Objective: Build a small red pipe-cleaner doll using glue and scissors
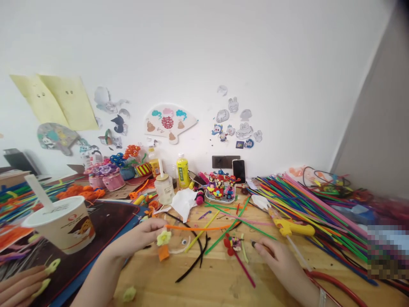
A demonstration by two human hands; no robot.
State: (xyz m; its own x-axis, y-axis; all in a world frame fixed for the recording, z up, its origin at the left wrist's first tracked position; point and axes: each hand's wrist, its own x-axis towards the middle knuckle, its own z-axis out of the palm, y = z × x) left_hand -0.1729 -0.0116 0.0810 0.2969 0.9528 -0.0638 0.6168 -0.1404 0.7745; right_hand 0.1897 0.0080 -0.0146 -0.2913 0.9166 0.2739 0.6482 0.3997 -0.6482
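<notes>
My left hand (140,238) is pinched shut on a small yellow pipe-cleaner flower (164,237) with an orange piece (163,252) hanging under it. A long orange pipe cleaner (198,228) runs rightwards from it across the wooden table (211,285). My right hand (281,262) rests low on the table with its fingers curled, the tips pointing left toward a red and pink pipe-cleaner flower (232,244) on a magenta stem; whether it holds anything is hidden. A yellow glue gun (292,228) lies just behind it.
A paper cup with a straw (62,224) stands on a dark mat at left. Another person's fingers with long yellow-green nails (28,283) show at bottom left. Black pipe cleaners (194,260), a big pile of coloured stems (319,204), a jar (164,187), a bottle (182,171) and craft figures (220,187) crowd the table.
</notes>
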